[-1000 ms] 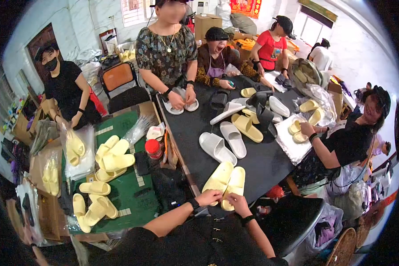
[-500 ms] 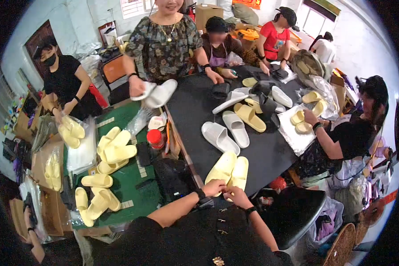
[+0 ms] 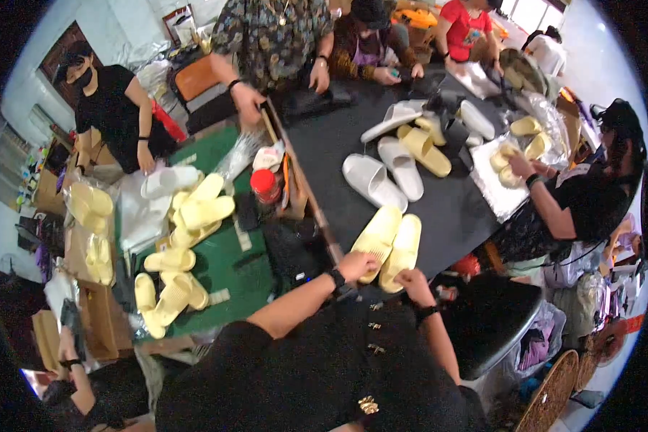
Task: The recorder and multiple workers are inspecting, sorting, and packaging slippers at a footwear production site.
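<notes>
A pair of pale yellow slide sandals lies side by side near the front edge of the black table, toes pointing away from me. My left hand (image 3: 358, 266) holds the heel of the left yellow slide (image 3: 381, 229), fingers over its footbed. At the heel of the right yellow slide (image 3: 403, 248), my right hand (image 3: 415, 286) has its fingers bent in a pinch on the edge. Just beyond the pair lie a white slide (image 3: 373, 181) and a second white slide (image 3: 401, 167).
More yellow slides (image 3: 207, 210) cover the green table (image 3: 248, 281) at left, with a red-lidded jar (image 3: 265, 186) beside them. Several co-workers surround the tables; one at right handles yellow slides (image 3: 510, 165) over white paper. A black chair (image 3: 500, 324) stands right of me.
My hands, earlier together at the heels, have moved apart, one to each slide. The light slides held by the person opposite have left their hands; a whitish pair now lies on the green table.
</notes>
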`<state>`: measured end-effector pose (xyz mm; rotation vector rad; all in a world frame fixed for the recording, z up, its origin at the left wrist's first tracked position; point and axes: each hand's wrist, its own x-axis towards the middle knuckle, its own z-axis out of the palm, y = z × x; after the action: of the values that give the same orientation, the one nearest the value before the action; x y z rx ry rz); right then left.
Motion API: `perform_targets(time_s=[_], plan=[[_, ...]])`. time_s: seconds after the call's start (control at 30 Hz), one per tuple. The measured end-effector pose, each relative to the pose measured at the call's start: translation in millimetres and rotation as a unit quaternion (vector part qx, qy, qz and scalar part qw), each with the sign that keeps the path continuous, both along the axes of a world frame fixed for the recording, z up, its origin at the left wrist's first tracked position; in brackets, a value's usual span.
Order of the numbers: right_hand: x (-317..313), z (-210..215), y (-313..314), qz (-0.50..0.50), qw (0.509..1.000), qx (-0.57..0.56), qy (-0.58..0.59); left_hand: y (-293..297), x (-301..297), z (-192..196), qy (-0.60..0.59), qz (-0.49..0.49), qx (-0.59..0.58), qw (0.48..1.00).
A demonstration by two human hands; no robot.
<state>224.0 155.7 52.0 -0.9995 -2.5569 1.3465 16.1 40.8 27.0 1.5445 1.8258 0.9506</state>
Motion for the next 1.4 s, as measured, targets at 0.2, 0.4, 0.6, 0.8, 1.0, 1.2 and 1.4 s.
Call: perform_targets(time_s=[0.2, 0.4, 0.6, 0.8, 1.0, 1.2, 1.4], plan=[[-11, 19, -5, -0.016, 0.998, 0.013, 0.058, 5, -3, 19, -0.131, 0.060, -0.035, 0.989], [-18, 20, -17, -0.070, 0.994, 0.023, 0.086, -1, 1, 14, -0.327, 0.088, -0.111, 0.934], [-34, 37, -38, -0.030, 0.996, 0.010, 0.085, -4, 8, -3, -0.524, 0.089, -0.103, 0.841], [-35, 42, -43, -0.057, 0.990, 0.054, 0.120, -7, 11, -2, -0.590, 0.090, -0.121, 0.793], [-39, 34, -39, 0.025, 0.966, 0.186, 0.177, -4, 9, 8, -0.561, 0.096, -0.137, 0.811], [-25, 38, -34, -0.008, 0.993, 0.094, 0.071, 9, 15, -9, -0.484, 0.067, -0.096, 0.867], [-17, 15, -35, -0.048, 0.995, 0.083, 0.028, -3, 9, -4, -0.244, 0.038, -0.079, 0.966]])
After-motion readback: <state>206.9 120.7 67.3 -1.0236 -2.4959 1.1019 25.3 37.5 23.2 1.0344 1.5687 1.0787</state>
